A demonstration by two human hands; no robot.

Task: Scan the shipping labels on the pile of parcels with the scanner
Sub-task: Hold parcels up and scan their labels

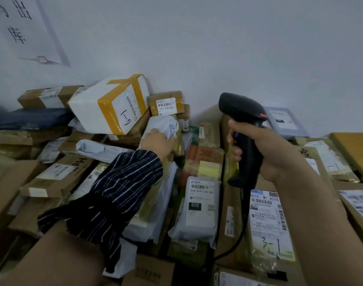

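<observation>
Centre frame, the left hand (158, 143) curls its fingers round a crumpled white plastic parcel (163, 124); the right hand (267, 150) grips a black handheld scanner (245, 129).

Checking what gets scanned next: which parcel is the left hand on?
The crumpled white plastic mailer below the brown box labelled 231-239-K01; only it is gripped by the left hand.

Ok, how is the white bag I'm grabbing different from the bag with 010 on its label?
The white bag is gripped by the left hand; the 010 bag lies untouched. The white bag shows no label here; the 010 bag's label faces up. The white bag is crumpled; the 010 bag lies flatter. Both are pale plastic mailers.
</observation>
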